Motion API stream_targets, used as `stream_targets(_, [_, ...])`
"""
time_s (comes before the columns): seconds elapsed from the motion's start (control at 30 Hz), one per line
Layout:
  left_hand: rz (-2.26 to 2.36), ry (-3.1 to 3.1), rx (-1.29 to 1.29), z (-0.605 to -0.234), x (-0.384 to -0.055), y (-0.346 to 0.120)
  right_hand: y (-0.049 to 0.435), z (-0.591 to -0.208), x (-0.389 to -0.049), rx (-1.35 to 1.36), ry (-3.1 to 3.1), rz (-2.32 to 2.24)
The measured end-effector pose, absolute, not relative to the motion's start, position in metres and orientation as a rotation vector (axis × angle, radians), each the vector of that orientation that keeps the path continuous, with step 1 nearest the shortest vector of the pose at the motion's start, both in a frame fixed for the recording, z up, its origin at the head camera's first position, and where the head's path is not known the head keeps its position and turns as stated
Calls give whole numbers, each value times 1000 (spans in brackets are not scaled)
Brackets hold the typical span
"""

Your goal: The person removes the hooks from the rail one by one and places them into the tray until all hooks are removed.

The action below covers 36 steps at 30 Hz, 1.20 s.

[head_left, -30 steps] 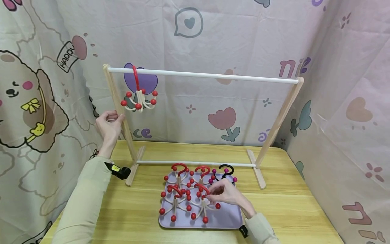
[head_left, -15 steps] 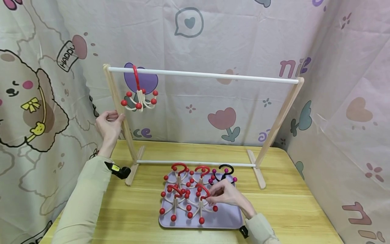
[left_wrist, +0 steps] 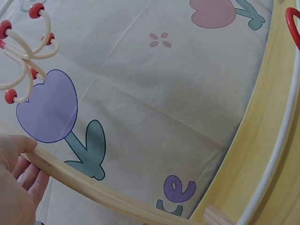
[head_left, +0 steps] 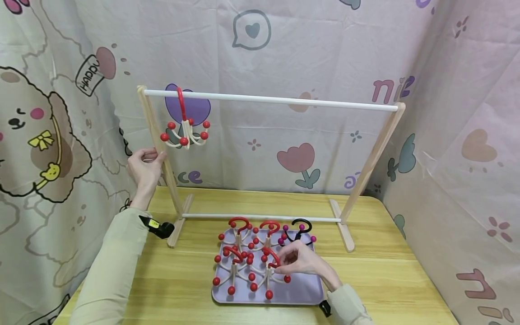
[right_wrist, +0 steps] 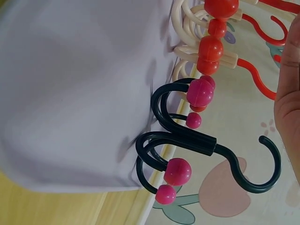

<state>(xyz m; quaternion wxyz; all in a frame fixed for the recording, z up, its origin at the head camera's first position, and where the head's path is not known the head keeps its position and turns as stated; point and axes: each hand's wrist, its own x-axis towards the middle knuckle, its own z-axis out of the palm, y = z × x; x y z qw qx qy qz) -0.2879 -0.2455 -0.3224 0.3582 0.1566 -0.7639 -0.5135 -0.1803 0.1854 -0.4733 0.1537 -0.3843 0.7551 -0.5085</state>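
My left hand (head_left: 147,166) grips the left wooden post (head_left: 172,185) of a rack; the left wrist view shows thumb and fingers on either side of the post (left_wrist: 89,182). In the head view my right hand (head_left: 302,258) pinches the red hook of the front-right hanger (head_left: 268,280), whose cream arms end in red balls. That hanger stands upright on a lilac tray (head_left: 300,291). In the right wrist view only part of the hand (right_wrist: 289,89) shows, and its fingertips are out of frame. A similar red-hooked hanger (head_left: 186,131) hangs from the rack's white top rod (head_left: 276,101).
Several hangers share the tray: a front-left red one (head_left: 233,273), two red ones behind, and a black one (right_wrist: 187,136) with magenta balls at the back right. The rack's lower rod (head_left: 260,217) runs just behind the tray. Printed cloth (head_left: 252,171) surrounds the wooden table (head_left: 386,275).
The front-right hanger has shifted slightly left and stands straighter, with my right hand still at its hook. My left hand has stayed on the post.
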Motion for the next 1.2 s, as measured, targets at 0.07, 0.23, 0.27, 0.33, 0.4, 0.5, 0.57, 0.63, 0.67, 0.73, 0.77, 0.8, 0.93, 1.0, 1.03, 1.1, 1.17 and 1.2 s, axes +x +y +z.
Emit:
stream_targets(0.07, [-1321, -1968, 397, -323, -289, -246, 186, -473, -180, -1106, 2170, -1452])
stream_targets(0.23, [-1311, -1950, 373, -324, -289, -245, 186, -471, -180, -1098, 2139, -1495])
stream_targets(0.27, [-1310, -1949, 372, -324, -288, -246, 186, -471, -180, -1096, 2129, -1509])
stream_targets(0.33, [-1305, -1956, 375, -323, -288, -246, 186, -470, -180, -1098, 2107, -1538])
stream_targets(0.4, [-1299, -1965, 379, -323, -288, -246, 186, -469, -180, -1111, 2085, -1563])
stream_targets(0.5, [-1287, -1968, 383, -324, -288, -247, 186, -469, -180, -1108, 2065, -1586])
stream_targets(0.57, [-1285, -1965, 383, -324, -288, -247, 186, -469, -180, -1099, 2073, -1587])
stream_targets(0.63, [-1287, -1963, 382, -324, -288, -247, 187, -469, -181, -1085, 2093, -1580])
stream_targets(0.67, [-1287, -1963, 382, -324, -288, -247, 187, -469, -181, -1080, 2103, -1573])
stream_targets(0.73, [-1289, -1963, 379, -325, -289, -247, 187, -469, -182, -1070, 2125, -1567])
stream_targets(0.77, [-1291, -1961, 377, -325, -289, -247, 188, -469, -182, -1062, 2134, -1563])
stream_targets(0.8, [-1293, -1961, 376, -325, -289, -247, 188, -470, -182, -1064, 2143, -1563])
stream_targets(0.93, [-1301, -1949, 379, -326, -291, -247, 188, -470, -184, -1082, 2164, -1586])
stream_targets(1.0, [-1300, -1950, 386, -326, -291, -247, 188, -470, -185, -1122, 2158, -1610])
stream_targets(1.03, [-1299, -1949, 390, -326, -291, -247, 188, -470, -185, -1136, 2150, -1623])
stream_targets(1.1, [-1301, -1955, 400, -326, -291, -247, 188, -469, -185, -1159, 2130, -1647])
stream_targets(1.17, [-1304, -1965, 410, -325, -291, -247, 188, -468, -185, -1175, 2111, -1666])
stream_targets(1.2, [-1307, -1967, 413, -325, -291, -247, 188, -467, -185, -1179, 2111, -1671])
